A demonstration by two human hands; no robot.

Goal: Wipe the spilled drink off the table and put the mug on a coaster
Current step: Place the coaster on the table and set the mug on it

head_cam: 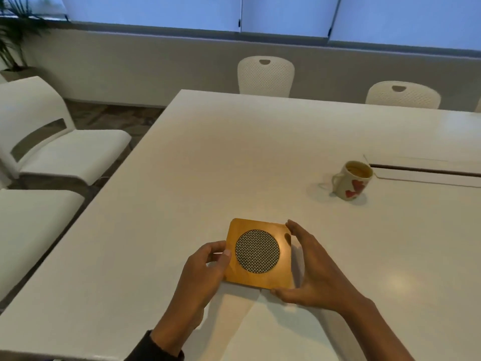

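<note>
A square wooden coaster [257, 252] with a round black-and-white woven inset lies on the white table [208, 162] near its front edge. My left hand [205, 272] holds the coaster's left edge between thumb and curled fingers. My right hand [309, 269] grips its right side, fingertips at the far corner and thumb at the near corner. A white mug [351, 182] with red hearts stands upright farther right, apart from the coaster, with a little brownish drink inside. A faint wet ring [322, 190] shows on the table to the mug's left.
A long cable slot [426, 170] runs along the table right of the mug. White chairs stand to the left [59, 149] and behind the table's far edge [265, 75]. A plant [13, 35] is in the far left corner.
</note>
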